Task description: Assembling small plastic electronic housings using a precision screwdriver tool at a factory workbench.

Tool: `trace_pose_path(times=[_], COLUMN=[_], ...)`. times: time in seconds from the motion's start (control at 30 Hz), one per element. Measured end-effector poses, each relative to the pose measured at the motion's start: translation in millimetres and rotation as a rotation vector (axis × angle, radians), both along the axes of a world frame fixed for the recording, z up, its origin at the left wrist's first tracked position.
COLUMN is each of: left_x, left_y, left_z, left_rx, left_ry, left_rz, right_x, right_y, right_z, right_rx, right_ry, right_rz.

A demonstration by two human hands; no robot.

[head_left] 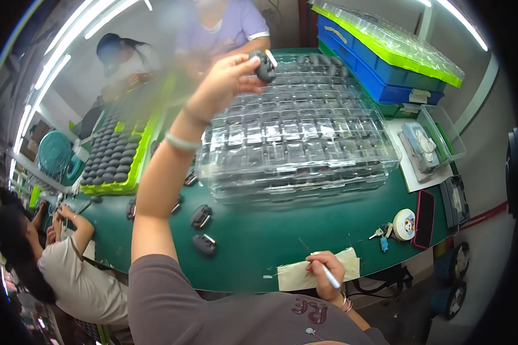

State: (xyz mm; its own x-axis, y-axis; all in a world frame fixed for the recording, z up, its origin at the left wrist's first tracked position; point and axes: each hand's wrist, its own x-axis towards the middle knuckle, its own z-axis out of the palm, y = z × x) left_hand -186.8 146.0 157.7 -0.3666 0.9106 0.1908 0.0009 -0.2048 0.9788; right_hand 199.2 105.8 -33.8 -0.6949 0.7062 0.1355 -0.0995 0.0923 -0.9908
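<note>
My left hand (231, 79) is raised over the far part of the green table, fingers closed round a small black rounded case (265, 68) with a white-and-yellow strip at its edge. Beneath that arm stands a stack of clear compartment trays (293, 167), with dark rounded pieces in the far cells. Near the front edge my right hand (328, 273) grips a slim pen-like tool (331, 277) with a pale handle and a thin tip. That hand rests on a cream cloth (293, 277). Similar dark cases (204, 244) lie loose on the table left of centre.
A lime-green tray (131, 185) full of dark oval pieces stands at the left. Blue crates (362, 60) are stacked far right. A phone (424, 218), a round white tin (404, 224) and keys (376, 233) lie at the right. Other people sit across and at left.
</note>
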Motion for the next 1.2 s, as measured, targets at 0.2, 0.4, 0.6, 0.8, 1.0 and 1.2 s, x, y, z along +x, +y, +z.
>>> trace_pose_path(times=[0.2, 0.4, 0.6, 0.8, 1.0, 1.2], left_x=[85, 128, 136, 156, 161, 165], left_y=[-112, -147, -123, -128, -121, -122], left_z=[-52, -106, -138, -154, -156, -150], left_rx=[0.018, 0.237, 0.015, -0.120, 0.019, 0.037], left_ry=[-0.396, -0.794, -0.673, -0.471, -0.229, -0.218], left_rz=[-0.004, -0.042, -0.012, 0.033, 0.155, 0.150], right_x=[-22, -72, -87, -86, -86, -86], right_y=[18, 45, 58, 60, 65, 60], right_z=[50, 75, 50, 44, 32, 39], right_rx=[-0.101, -0.093, -0.380, -0.402, -0.428, -0.272], right_ry=[0.175, 0.392, 0.320, 0.341, 0.391, 0.398], right_rz=[0.004, 0.065, 0.063, 0.082, 0.138, 0.128])
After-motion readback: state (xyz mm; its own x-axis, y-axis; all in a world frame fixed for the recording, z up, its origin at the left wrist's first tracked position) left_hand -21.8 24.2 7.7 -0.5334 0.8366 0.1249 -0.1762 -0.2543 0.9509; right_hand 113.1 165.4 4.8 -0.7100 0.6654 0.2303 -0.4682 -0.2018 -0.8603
